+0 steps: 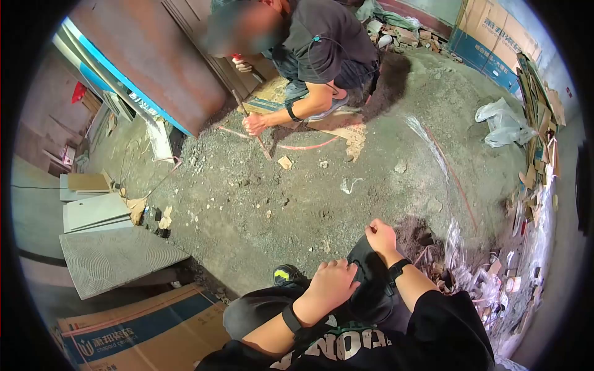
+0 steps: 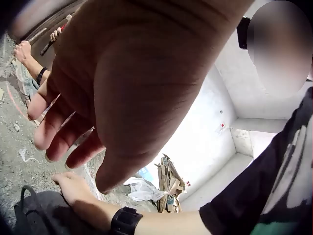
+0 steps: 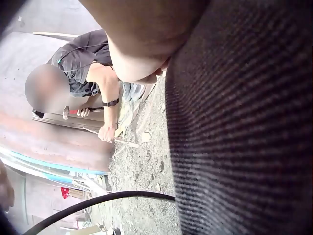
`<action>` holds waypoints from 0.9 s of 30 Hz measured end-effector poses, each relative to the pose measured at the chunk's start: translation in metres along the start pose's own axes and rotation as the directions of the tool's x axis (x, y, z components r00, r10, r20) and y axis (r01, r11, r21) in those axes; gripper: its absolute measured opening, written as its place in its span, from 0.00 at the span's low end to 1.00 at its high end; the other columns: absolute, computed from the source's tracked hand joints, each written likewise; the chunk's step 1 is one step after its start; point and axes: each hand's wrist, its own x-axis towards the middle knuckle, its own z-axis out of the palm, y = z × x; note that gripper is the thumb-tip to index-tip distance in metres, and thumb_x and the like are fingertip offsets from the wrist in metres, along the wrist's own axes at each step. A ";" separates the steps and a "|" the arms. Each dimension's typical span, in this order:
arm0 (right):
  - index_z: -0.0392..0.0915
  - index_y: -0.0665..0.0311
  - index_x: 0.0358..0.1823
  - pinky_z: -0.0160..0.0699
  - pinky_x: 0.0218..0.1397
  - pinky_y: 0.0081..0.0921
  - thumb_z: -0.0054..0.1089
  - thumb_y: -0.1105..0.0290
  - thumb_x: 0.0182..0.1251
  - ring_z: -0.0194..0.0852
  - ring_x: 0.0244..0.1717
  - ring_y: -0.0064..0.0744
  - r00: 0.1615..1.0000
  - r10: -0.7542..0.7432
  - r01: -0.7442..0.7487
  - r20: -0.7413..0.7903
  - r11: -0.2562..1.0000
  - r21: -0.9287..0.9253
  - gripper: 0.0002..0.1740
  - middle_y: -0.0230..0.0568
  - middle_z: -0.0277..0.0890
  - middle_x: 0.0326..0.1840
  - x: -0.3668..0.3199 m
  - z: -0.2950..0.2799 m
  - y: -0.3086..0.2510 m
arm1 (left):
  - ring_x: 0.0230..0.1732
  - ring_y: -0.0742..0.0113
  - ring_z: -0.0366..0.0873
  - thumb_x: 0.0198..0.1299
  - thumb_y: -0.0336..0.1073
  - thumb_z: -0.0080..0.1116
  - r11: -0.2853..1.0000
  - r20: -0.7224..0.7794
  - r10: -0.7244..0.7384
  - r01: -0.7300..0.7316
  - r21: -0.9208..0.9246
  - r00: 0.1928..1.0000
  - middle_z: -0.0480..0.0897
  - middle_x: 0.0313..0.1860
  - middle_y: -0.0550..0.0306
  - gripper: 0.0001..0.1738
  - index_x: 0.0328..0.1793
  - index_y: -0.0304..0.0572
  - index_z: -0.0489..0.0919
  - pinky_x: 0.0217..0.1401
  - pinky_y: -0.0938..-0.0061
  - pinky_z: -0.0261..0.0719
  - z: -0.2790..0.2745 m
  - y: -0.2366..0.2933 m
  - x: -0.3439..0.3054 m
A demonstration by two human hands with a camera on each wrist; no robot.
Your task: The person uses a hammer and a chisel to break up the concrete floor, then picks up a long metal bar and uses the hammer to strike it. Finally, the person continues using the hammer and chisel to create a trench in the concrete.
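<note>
My left hand [image 1: 331, 284] is held over my lap, its fingers loosely bent and holding nothing; its palm fills much of the left wrist view. On my raised knee [image 1: 365, 253] rests my right hand [image 1: 381, 238], fingers loosely curled around no object. In the right wrist view only part of that hand [image 3: 139, 61] shows beside dark ribbed cloth [image 3: 244, 122]. Across from me, another person [image 1: 328, 43] crouches, gripping a long metal rod [image 1: 265, 149] that slants down to the ground. Their other hand holds a hammer [image 3: 73, 111] with a red section near its head.
Rough grey ground [image 1: 247, 216] with rubble lies between us. Grey tiles [image 1: 117, 260] and a tile carton [image 1: 154, 328] are at left. A brown panel [image 1: 154, 55] leans behind. At right are flattened cardboard [image 1: 535, 117], a plastic bag [image 1: 502, 123] and a debris heap [image 1: 489, 290].
</note>
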 end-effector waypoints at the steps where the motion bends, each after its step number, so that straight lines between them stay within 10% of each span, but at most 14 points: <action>1: 0.75 0.62 0.31 0.75 0.34 0.35 0.58 0.59 0.55 0.78 0.30 0.45 1.000 -0.003 0.003 -0.009 1.000 0.006 0.13 0.44 0.77 0.25 0.000 0.000 -0.001 | 0.39 0.50 0.78 0.52 0.45 0.59 1.000 -0.021 0.014 -0.014 -0.002 1.000 0.77 0.39 0.48 0.20 0.44 0.39 0.73 0.43 0.60 0.74 0.001 0.000 0.000; 27: 0.75 0.61 0.30 0.75 0.34 0.35 0.59 0.61 0.54 0.79 0.30 0.46 1.000 -0.005 0.005 -0.019 1.000 0.020 0.11 0.43 0.78 0.25 -0.002 -0.003 -0.002 | 0.39 0.51 0.78 0.51 0.46 0.60 1.000 -0.034 0.026 -0.027 -0.006 0.999 0.77 0.39 0.48 0.19 0.42 0.39 0.73 0.43 0.61 0.74 0.001 0.003 -0.001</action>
